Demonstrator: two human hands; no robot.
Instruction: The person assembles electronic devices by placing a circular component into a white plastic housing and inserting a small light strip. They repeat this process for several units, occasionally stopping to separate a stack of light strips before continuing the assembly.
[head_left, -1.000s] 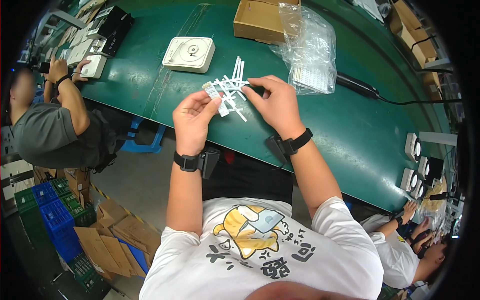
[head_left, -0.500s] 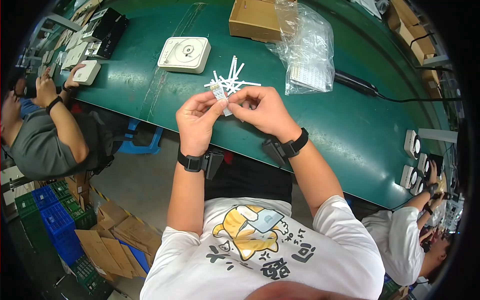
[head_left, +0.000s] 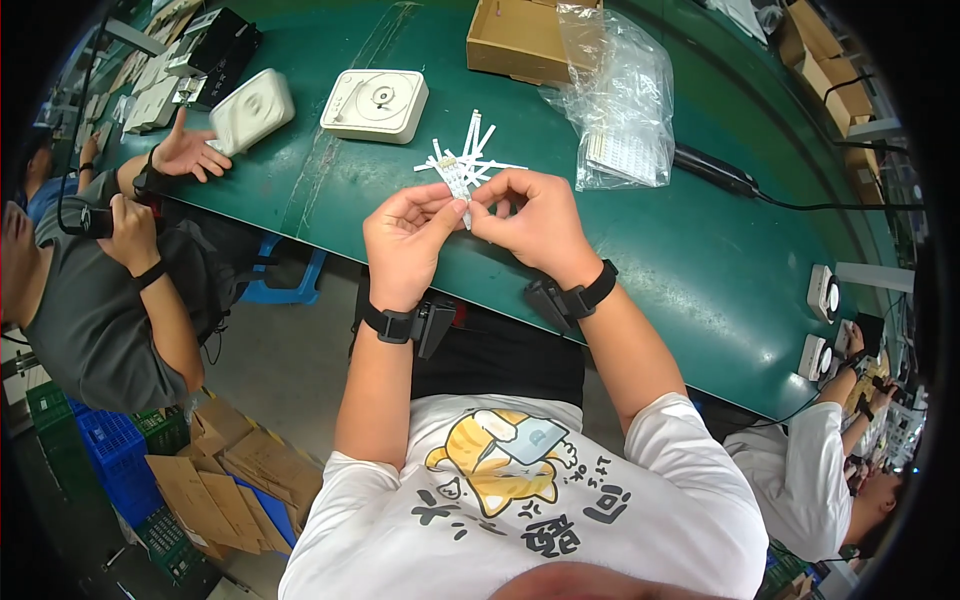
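My left hand (head_left: 405, 240) is closed, its thumb and fingers pinching a small, narrow white panel (head_left: 454, 176) with a tan upper end and small printed marks. My right hand (head_left: 535, 225) is closed too, thumb and forefinger pinched against the panel's lower right edge. Fingers cover part of the panel. Just beyond it, a loose pile of thin white strips (head_left: 478, 140) lies crisscrossed on the green table (head_left: 640, 260). A cream box-shaped device (head_left: 374, 106) with a round disc on top rests farther back to the left.
A clear plastic bag (head_left: 625, 120) with white sheets inside lies by an open cardboard box (head_left: 525, 45). Right of it is a black cylindrical tool (head_left: 715, 170) with a cable. At left, a co-worker's open hand (head_left: 190, 155) is beside a blurred cream device (head_left: 252, 110).
Both my hands stay closed at the panel; the left has shifted slightly right and the panel's tilt has changed. At left, the co-worker's cream device has moved right, away from the hand.
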